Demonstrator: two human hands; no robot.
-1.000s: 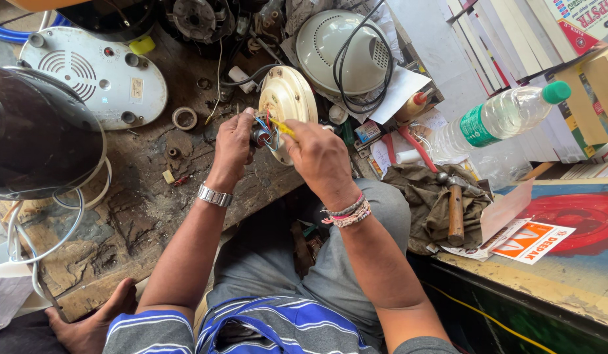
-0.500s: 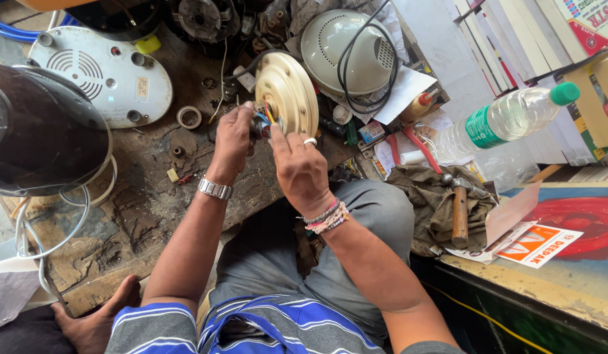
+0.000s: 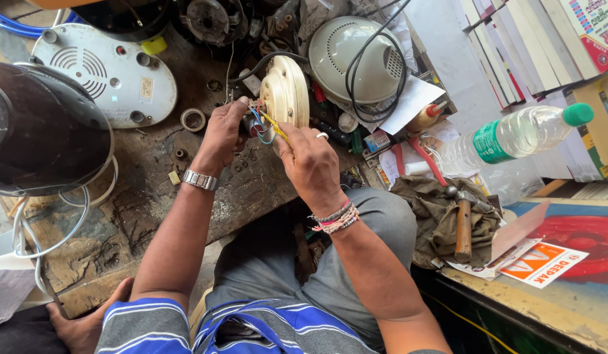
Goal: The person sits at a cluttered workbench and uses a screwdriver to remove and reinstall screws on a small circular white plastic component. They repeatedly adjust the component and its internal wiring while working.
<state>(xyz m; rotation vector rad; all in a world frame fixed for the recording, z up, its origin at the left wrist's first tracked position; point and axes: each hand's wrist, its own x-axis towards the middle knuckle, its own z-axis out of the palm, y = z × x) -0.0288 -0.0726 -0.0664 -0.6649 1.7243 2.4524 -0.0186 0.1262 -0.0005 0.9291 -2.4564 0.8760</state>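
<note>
Left hand (image 3: 224, 131): fingertips hidden behind a bundle of coloured wires (image 3: 265, 124); where the wires end cannot be told. Right hand (image 3: 308, 160): palm faces away, grip on the wires not visible. Cream round housing (image 3: 284, 90): seen edge-on, far face hidden. Dark domed cover (image 3: 42, 128): cut off by left edge. Motor part (image 3: 209, 18): cut off by top edge. Hammer (image 3: 462, 219): head partly sunk in an olive cloth (image 3: 435, 206). Stacked books (image 3: 533, 39): cut off at top and right. Small parts on the worn workbench (image 3: 153, 177): too small to identify.
</note>
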